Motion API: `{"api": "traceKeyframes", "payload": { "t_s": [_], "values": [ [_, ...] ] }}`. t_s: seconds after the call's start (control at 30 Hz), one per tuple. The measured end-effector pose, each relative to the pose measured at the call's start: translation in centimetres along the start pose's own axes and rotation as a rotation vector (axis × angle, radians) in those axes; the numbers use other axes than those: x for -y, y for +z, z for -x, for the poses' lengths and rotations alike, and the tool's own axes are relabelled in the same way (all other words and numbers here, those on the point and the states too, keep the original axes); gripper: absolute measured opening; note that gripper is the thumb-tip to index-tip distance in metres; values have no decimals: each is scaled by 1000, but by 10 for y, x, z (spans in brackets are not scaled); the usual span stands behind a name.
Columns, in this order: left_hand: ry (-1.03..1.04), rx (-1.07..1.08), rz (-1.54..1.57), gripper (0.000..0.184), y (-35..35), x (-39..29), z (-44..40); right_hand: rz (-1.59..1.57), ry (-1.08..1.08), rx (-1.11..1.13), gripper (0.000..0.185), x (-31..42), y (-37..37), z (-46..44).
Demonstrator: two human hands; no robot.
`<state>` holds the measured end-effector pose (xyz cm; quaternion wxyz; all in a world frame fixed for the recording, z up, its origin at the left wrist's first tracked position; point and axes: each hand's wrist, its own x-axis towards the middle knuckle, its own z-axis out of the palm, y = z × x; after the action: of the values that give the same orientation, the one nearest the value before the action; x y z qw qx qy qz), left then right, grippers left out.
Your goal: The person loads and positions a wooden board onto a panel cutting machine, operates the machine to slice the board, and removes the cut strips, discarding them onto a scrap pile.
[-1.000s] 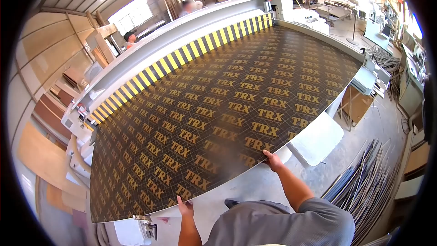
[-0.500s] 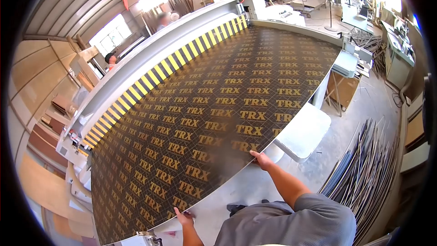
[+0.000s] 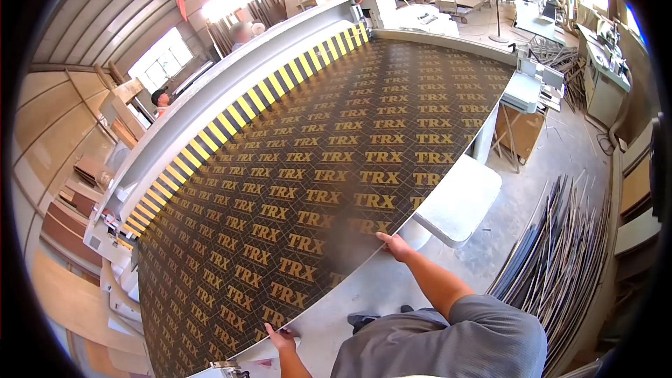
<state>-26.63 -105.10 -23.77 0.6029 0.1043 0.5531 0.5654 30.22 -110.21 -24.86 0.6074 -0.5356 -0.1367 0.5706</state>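
Observation:
A large dark brown panel (image 3: 308, 157) printed with rows of yellow "TRX" lettering lies flat across the machine bed. My left hand (image 3: 281, 338) is closed on its near edge at the lower middle, thumb on top. Further right along that same edge, my right hand (image 3: 395, 246) grips too, its thumb above and its fingers partly hidden under the sheet. A blurred, dusty-looking smear covers the lettering left of my right hand. The panel's far side runs up to a yellow-and-black striped guard (image 3: 241, 113).
Behind the guard runs a long white machine beam (image 3: 231, 77), with people beyond it. A white side table (image 3: 458, 203) stands right of the panel. Thin strips (image 3: 553, 252) are heaped on the floor to the right. A metal clamp-like part (image 3: 227, 369) sits at the bottom edge.
The view has shifted slightly, so the machine and panel appear a little further left. Both hands keep their grip on the panel's near edge.

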Motion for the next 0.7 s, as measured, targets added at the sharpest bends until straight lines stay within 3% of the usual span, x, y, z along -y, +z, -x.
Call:
{"api": "traceKeyframes", "payload": {
  "t_s": [0.5,0.7],
  "values": [
    [14,-21,-15,59,1,-1,4,-28,-3,20,46,2,0,1],
    [0,65,-34,60,-6,-2,-2,-58,-17,21,48,0,1,-2]
  ]
}}
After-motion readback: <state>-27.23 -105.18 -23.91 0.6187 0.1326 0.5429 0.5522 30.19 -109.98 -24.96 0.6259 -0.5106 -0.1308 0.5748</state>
